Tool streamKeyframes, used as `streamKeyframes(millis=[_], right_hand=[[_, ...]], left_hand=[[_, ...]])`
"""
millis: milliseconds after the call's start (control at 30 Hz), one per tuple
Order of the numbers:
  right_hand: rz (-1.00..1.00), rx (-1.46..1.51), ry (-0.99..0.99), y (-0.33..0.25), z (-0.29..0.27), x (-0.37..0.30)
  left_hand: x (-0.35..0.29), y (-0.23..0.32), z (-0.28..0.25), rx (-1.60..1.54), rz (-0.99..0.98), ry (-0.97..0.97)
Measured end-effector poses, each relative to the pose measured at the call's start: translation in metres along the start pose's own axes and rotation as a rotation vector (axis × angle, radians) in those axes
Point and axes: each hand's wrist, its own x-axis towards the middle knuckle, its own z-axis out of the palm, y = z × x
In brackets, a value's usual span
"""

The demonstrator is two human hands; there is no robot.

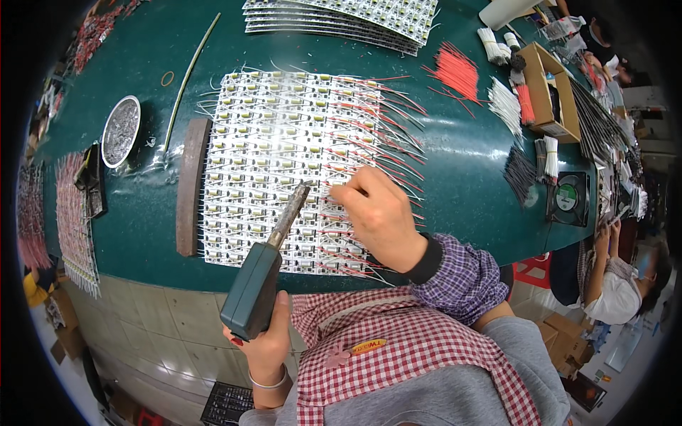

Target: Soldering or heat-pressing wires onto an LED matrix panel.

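Note:
My left hand [272, 332] is wrapped round the handle of a dark green soldering gun [253, 290]. Its metal barrel slants up and right, and the tip hovers over or touches the panel of small circuit boards [266, 167]; which of the two I cannot tell. Just right of the tip, my right hand [382, 216] is closed in a pinch low over the panel, apparently on a thin wire. Red and white wires [398, 160] stick out along the panel's right side. Small yellow parts sit in rows across the white boards.
A brown bar [192, 188] lies along the panel's left edge. Further left stands a round dish [121, 132] of grey material. More panels [341, 21] are stacked at the back. Red wires [456, 71], a cardboard box [548, 92] and a small fan [570, 199] lie right.

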Motion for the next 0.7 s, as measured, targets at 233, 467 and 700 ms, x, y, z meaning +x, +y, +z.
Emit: streamKeyframes(millis=[233, 467, 700], right_hand=[[0.077, -0.057, 0.053, -0.018, -0.067, -0.009], [-0.053, 0.081, 0.054, -0.019, -0.027, 0.003], [-0.038, 0.059, -0.005, -0.011, 0.002, -0.008]], left_hand=[[-0.005, -0.005, -0.006, -0.002, 0.017, 0.013], [-0.011, -0.004, -0.009, -0.003, 0.031, -0.008], [-0.019, 0.001, -0.009, -0.031, -0.035, 0.011]])
